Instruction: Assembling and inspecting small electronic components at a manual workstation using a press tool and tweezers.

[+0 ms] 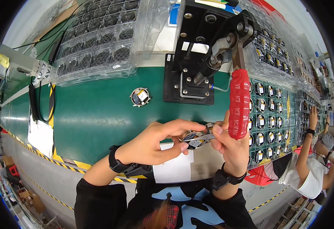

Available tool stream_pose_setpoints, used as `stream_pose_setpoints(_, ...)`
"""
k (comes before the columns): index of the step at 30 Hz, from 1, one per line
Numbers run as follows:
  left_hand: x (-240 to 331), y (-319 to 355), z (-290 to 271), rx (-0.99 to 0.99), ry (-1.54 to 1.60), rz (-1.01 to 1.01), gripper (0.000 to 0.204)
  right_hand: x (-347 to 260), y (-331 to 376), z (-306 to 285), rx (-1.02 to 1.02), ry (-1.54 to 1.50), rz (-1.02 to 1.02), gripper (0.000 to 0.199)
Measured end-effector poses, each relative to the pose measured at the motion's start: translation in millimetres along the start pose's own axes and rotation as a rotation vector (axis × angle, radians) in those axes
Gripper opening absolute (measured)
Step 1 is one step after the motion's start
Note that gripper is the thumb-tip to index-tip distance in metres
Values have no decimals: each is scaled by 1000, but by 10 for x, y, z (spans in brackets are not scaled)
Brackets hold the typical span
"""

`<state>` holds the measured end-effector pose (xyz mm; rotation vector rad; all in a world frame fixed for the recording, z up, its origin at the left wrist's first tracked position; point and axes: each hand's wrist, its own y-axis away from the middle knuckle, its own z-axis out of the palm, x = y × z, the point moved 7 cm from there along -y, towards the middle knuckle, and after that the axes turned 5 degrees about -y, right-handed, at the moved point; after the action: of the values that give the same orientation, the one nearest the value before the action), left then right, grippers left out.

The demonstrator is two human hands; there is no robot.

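Note:
My left hand (155,139) grips an open round watch case (193,143) by its rim, between thumb and fingers. Small electronic parts and a pale label show inside the case. My right hand (228,147) is closed on metal tweezers (202,137), whose tips point left over the case. Beside the right fingertips is a second small round part (209,126), partly hidden; whether it is joined to the case I cannot tell. Another open watch case (140,97) lies on the green mat (98,114), beyond my left hand.
A black hand press (189,86) stands ahead, its red handle (239,103) hanging close above my right hand. Clear trays of black round parts (98,42) sit far left. Trays of watch cases (266,118) fill the right, where a co-worker's arm (306,149) reaches. White paper (172,166) lies below my hands.

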<state>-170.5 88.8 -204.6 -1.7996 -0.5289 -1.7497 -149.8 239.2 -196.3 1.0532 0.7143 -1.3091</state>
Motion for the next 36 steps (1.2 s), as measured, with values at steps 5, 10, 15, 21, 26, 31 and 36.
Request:
stream_pose_setpoints(5,-10,12,1,-15,-6,-6,48,11,-7,11,-14,7,40,25)
stream_pose_setpoints(10,1,2,9,7,8,-1,47,21,-16,-9,25,-17,23,24)
stream_pose_setpoints(15,-17,7,-26,55,-4,-37,44,34,36,10,107,-32,-36,22)
stream_pose_setpoints(21,-77,26,-55,96,30,-95,43,4,99,25,167,-51,-90,21)
stream_pose_setpoints(26,-45,10,-74,87,99,-248,45,-69,196,-96,194,-70,-165,22)
stream_pose_setpoints(31,-94,21,-42,55,220,-235,46,-99,267,-28,162,3,-213,19)
stream_pose_setpoints(36,-101,38,-37,14,387,-245,46,-220,334,21,12,220,-451,23)
